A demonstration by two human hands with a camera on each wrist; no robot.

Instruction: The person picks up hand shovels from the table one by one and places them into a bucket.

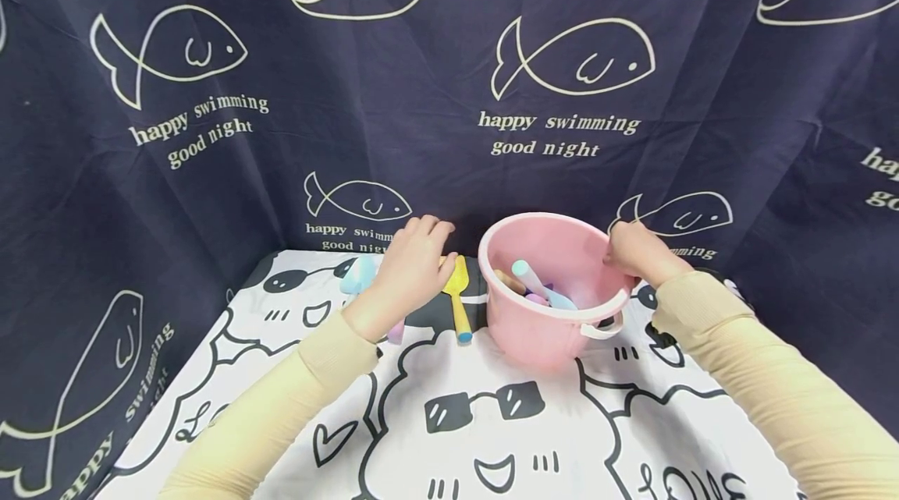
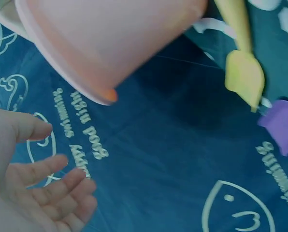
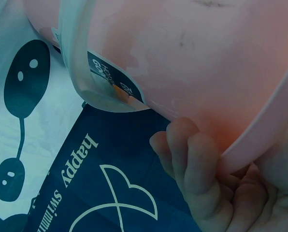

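The pink bucket (image 1: pixel 534 340) stands on the patterned cloth, its white handle (image 1: pixel 602 328) hanging at the front right. My right hand (image 1: pixel 635 250) grips the bucket's far right rim; in the right wrist view its fingers (image 3: pixel 202 164) curl round that rim. Inside lie a light blue tool (image 1: pixel 530 278) with a mint end, a tan piece (image 1: pixel 509 281) and a partly hidden purple piece. To the bucket's left, my left hand (image 1: pixel 414 262) hovers with relaxed fingers, holding nothing. A yellow toy shovel (image 1: pixel 460 301) lies between hand and bucket.
A light blue scoop (image 1: pixel 360 274) lies left of my left hand. A purple shovel (image 2: pixel 281 126), partly hidden by that hand in the head view, lies beside the yellow one. Dark curtains (image 1: pixel 449 79) with fish drawings rise behind and beside the white cloth (image 1: pixel 562 445).
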